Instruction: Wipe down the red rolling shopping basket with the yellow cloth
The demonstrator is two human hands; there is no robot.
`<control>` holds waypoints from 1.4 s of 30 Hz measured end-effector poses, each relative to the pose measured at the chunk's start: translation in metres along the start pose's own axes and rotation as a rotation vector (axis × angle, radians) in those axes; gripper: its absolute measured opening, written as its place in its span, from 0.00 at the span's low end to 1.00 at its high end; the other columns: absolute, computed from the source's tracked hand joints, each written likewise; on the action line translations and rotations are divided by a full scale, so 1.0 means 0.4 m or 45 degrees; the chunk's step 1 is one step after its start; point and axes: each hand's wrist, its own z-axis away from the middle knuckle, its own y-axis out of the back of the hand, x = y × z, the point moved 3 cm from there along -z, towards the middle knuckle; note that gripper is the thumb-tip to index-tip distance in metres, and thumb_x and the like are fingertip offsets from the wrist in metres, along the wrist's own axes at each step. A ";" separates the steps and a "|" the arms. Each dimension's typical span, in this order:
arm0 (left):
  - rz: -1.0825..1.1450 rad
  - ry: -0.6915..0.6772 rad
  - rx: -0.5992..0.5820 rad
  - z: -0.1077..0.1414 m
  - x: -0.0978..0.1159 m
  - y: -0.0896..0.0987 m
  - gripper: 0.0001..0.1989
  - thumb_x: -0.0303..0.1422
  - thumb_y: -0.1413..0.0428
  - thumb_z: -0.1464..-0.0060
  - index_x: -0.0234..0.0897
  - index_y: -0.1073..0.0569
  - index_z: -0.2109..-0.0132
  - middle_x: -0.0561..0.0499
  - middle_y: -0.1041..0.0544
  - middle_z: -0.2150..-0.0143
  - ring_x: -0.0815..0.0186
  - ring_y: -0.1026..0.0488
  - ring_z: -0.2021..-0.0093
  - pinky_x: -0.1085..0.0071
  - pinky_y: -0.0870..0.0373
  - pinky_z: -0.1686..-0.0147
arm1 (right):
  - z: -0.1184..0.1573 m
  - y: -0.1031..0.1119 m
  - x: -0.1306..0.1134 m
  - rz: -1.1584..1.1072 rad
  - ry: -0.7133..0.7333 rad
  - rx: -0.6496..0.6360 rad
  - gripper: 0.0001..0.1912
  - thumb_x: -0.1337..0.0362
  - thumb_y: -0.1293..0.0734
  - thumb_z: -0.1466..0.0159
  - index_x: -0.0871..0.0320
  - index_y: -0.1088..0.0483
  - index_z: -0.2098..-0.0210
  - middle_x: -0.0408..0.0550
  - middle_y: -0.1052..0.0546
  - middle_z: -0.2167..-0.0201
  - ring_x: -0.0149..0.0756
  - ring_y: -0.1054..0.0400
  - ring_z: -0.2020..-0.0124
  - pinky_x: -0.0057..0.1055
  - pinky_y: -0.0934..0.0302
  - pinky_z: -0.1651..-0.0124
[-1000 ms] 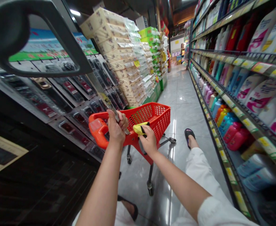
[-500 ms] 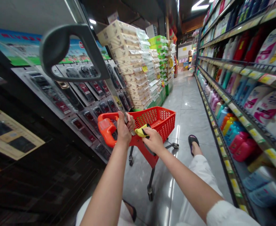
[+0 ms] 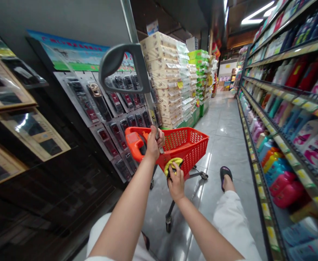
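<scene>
My left hand [image 3: 155, 145] is closed around the lower end of a metal pole [image 3: 151, 112]. Higher on that pole sits a grey loop-shaped handle [image 3: 143, 69]. In front of me stands a small red plastic shopping cart [image 3: 195, 148] on wheeled legs, its thick red push handle [image 3: 133, 139] to the left of my left hand. My right hand [image 3: 177, 183] has its fingers bent over a rounded yellow-and-black object [image 3: 178, 160], close against the near end of the basket. The exact kind of that object cannot be made out.
To the left, packaged belts [image 3: 80, 99] hang on a display, beside boxed goods [image 3: 45, 136]. Stacked cartons [image 3: 166, 78] line the aisle behind the cart. Shelves of bottles [image 3: 281, 181] run along the right. My foot in a dark slipper [image 3: 225, 174] rests on the grey tiled floor [image 3: 225, 145].
My right hand has moved down with the yellow-and-black object, which now shows rounder and lower, farther from my left hand. My left hand stays on the pole. The view has swung left.
</scene>
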 end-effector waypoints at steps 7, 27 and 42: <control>-0.010 -0.026 -0.013 -0.002 -0.006 0.004 0.30 0.58 0.50 0.45 0.36 0.38 0.79 0.61 0.51 0.86 0.78 0.57 0.87 0.79 0.60 0.87 | -0.038 -0.034 -0.038 0.045 0.013 0.070 0.36 0.74 0.40 0.39 0.53 0.48 0.32 0.59 0.41 0.38 0.48 0.43 0.41 0.48 0.39 0.43; 0.144 0.633 -0.161 0.032 0.064 0.135 0.42 0.60 0.67 0.41 0.28 0.23 0.55 0.34 0.19 0.61 0.56 0.21 0.60 0.64 0.27 0.59 | -0.320 0.109 -0.187 0.014 0.322 -0.073 0.28 0.74 0.39 0.39 0.47 0.31 0.42 0.52 0.36 0.43 0.46 0.42 0.44 0.45 0.41 0.41; 0.125 0.614 -0.301 0.010 0.037 0.164 0.42 0.59 0.69 0.40 0.30 0.22 0.61 0.36 0.19 0.68 0.58 0.20 0.65 0.66 0.26 0.62 | -0.443 0.129 -0.254 0.053 0.373 0.020 0.22 0.69 0.37 0.38 0.48 0.28 0.46 0.52 0.37 0.44 0.47 0.41 0.44 0.43 0.41 0.43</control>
